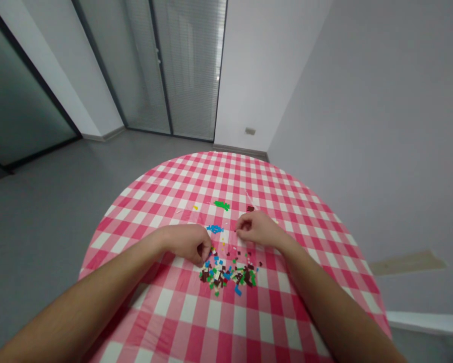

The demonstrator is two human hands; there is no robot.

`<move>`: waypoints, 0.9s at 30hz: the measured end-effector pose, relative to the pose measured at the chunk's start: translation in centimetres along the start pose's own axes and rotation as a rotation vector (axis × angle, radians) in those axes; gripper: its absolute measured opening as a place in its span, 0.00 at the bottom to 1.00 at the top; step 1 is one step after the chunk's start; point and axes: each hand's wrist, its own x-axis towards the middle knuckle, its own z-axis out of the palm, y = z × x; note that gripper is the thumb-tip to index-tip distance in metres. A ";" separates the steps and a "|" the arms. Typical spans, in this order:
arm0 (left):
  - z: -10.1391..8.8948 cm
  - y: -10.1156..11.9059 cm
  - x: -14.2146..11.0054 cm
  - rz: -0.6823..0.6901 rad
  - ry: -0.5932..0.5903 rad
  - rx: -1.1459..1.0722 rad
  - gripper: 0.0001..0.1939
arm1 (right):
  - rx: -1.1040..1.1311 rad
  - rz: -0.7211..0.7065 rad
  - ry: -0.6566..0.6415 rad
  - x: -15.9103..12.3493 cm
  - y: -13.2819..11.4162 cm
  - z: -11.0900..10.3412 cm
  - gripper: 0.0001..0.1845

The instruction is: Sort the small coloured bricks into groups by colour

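A loose pile of small coloured pieces (220, 276), which look like toy building bricks in blue, green, brown and white, lies on the tablecloth. My left hand (190, 243) is closed at the pile's upper left edge, fingertips low beside some blue pieces. Whatever it pinches is too small to make out. Beyond the pile, my right hand (260, 228) has its thumb and fingers pressed together near the cloth; a tiny dark speck shows at the tips. Between the hands sits a blue cluster of pieces (214, 229). A green cluster (222, 205) lies farther back.
A brown piece (251, 208) lies just behind my right hand, and a yellow piece (195, 207) is at the back left. The round table wears a red-and-white checked cloth (184, 315). A wall (381, 126) rises on the right, glass partitions (188, 65) behind.
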 end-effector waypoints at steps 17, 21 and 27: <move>0.2 -0.5 0.2 0.022 0.010 -0.010 0.06 | -0.325 0.295 0.211 0.4 3.2 -3.3 0.08; 0.2 -0.5 0.2 0.017 0.007 -0.002 0.06 | -0.298 0.291 0.284 0.6 3.5 -2.7 0.06; 0.3 -0.6 0.2 0.007 0.004 -0.003 0.06 | -0.310 0.238 0.365 1.0 4.4 -1.7 0.03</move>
